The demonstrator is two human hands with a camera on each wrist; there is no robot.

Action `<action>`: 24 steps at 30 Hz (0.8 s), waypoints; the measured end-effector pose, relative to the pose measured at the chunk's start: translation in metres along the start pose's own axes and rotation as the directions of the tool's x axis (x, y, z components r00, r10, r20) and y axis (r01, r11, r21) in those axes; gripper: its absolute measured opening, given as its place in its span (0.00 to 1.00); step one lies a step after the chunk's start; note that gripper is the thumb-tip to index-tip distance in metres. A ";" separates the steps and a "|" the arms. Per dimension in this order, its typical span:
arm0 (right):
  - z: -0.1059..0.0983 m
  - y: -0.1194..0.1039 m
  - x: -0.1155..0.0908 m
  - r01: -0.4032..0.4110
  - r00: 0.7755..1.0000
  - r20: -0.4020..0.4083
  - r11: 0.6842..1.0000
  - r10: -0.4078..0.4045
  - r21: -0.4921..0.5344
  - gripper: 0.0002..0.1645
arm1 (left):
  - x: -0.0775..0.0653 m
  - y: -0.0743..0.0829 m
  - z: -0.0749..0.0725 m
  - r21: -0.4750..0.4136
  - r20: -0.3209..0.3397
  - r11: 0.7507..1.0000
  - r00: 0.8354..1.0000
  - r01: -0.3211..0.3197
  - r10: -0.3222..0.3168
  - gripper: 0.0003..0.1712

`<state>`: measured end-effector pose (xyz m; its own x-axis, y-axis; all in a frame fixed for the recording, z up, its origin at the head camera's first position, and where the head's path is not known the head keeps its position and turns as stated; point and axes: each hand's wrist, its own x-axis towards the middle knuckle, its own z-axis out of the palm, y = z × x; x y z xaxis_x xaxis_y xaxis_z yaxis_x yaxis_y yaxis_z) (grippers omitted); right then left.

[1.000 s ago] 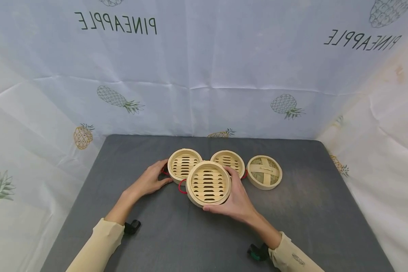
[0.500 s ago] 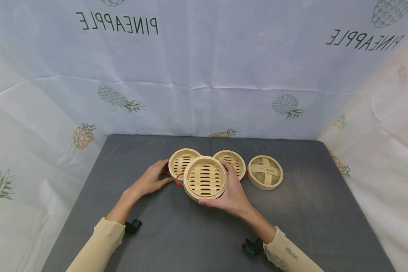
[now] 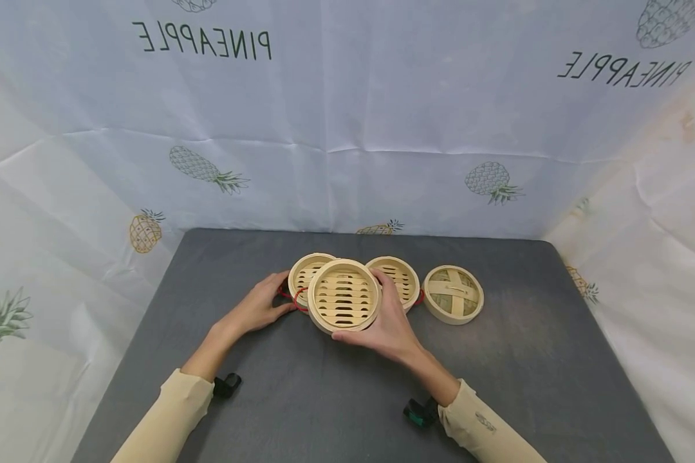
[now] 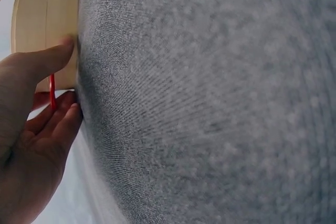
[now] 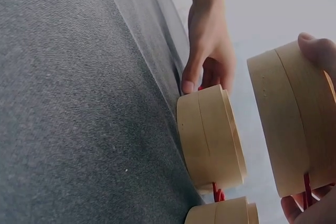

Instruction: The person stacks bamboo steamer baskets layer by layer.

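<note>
Head view: held steamer blocks the right part of the left steamer plus the left rim of the right steamer. Left grip: fingertips out of sight behind left steamer. Right grip covers part of the right steamer too. Left sleeve, right sleeve and tabletop run off the bottom edge; sleeve print too small to make out. Left wrist: left steamer cropped at top, tabletop weave blurs to the right. Right wrist: held steamer and right grip cropped by right edge, right steamer by bottom.
</note>
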<state>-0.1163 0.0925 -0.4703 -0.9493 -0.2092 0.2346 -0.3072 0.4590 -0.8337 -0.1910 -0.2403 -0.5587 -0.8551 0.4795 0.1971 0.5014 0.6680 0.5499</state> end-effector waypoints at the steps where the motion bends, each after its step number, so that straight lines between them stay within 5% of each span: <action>1: 0.000 0.000 0.001 -0.002 1.000 -0.002 1.000 0.002 0.000 0.80 | 0.000 -0.008 0.005 0.000 -0.009 1.000 1.000 -0.011 0.011 0.46; 5: 0.002 -0.001 0.005 -0.009 1.000 -0.001 1.000 0.009 0.004 0.79 | 0.000 -0.005 0.005 0.003 -0.022 1.000 1.000 -0.015 0.015 0.46; 12: 0.006 -0.003 0.009 -0.006 1.000 0.002 1.000 0.006 0.014 0.79 | -0.002 0.033 -0.017 -0.037 -0.024 0.999 1.000 -0.004 0.003 0.42; 15: 0.008 -0.003 0.011 -0.005 1.000 0.001 1.000 0.005 0.020 0.80 | -0.002 0.036 -0.020 -0.037 -0.007 0.999 1.000 0.010 -0.011 0.43; 21: 0.010 0.001 0.014 -0.038 0.999 0.011 0.999 0.037 0.015 0.81 | 0.000 -0.009 0.006 0.015 -0.021 1.000 1.000 -0.003 0.003 0.45; 24: 0.011 0.003 0.017 -0.042 0.999 0.020 0.999 0.042 0.005 0.81 | 0.000 -0.018 0.011 0.039 -0.016 0.999 1.000 0.006 -0.006 0.47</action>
<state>-0.1324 0.0803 -0.4743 -0.9598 -0.2070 0.1894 -0.2667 0.4632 -0.8452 -0.1988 -0.2460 -0.5777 -0.8599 0.4664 0.2073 0.5008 0.6925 0.5193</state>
